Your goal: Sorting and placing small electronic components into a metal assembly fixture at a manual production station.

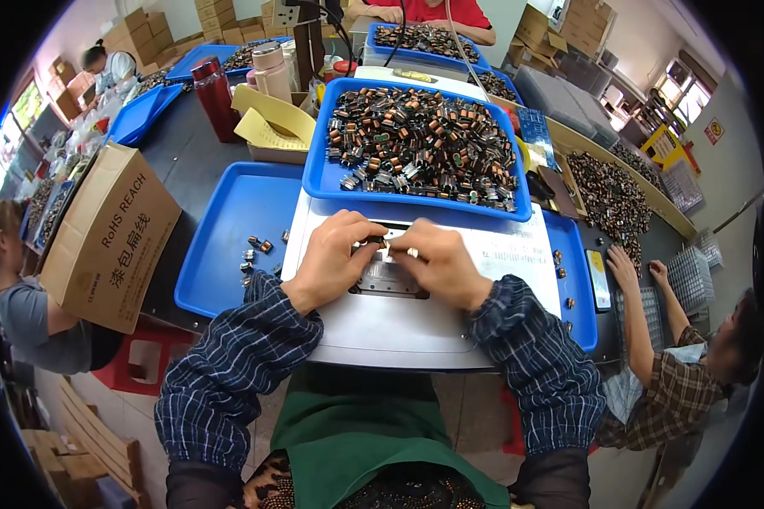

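Note:
My left hand [334, 256] pinches a small wire-wound coil [373, 242], dark with a bit of copper colour, mostly hidden by the fingers. Close against it, my right hand [444, 261] has its fingers pressed together at the coil's right end; what they hold is too small to make out. Both hands are above a metal fixture [390, 278] set into a white work plate [382, 331]. Right behind them, a blue tray [416, 204] is heaped with copper-and-black coils [424, 140].
Left of the plate lies a blue tray [208, 284] with a few coils; another blue tray [581, 327] is at the right. A red flask [216, 100], a yellow paper box [272, 123] and a carton [110, 242] stand leftward. A co-worker's hands [626, 276] work at the right.

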The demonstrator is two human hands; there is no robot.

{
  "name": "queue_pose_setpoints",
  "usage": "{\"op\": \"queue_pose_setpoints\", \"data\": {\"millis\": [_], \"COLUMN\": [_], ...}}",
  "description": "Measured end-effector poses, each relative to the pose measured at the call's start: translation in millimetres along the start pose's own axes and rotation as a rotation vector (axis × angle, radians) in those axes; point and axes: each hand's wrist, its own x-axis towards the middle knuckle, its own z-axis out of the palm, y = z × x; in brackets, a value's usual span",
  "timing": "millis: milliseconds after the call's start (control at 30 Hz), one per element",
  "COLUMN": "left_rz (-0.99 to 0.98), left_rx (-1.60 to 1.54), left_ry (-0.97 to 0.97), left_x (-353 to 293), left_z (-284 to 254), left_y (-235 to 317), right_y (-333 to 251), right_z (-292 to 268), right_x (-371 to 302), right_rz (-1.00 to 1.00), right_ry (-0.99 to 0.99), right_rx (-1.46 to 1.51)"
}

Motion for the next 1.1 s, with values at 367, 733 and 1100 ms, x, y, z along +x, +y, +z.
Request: {"op": "queue_pose_setpoints", "data": {"millis": [367,733,1100], "left_rz": [0.176,0.242,-0.218], "left_rx": [-0.021,0.092,0.366], "left_ry": [-0.142,-0.141,0.397], "left_x": [2,3,-41], "left_z": [11,12,-62], "left_y": [2,5,-44], "right_y": [62,142,72], "right_z": [-121,-163,-107], "right_x": [-10,-95,-9], "right_rz": [0.727,0.916,0.338], "right_ry": [0.603,0.335,0.061], "right_rx": [0.706,-0.891,-0.535]}}
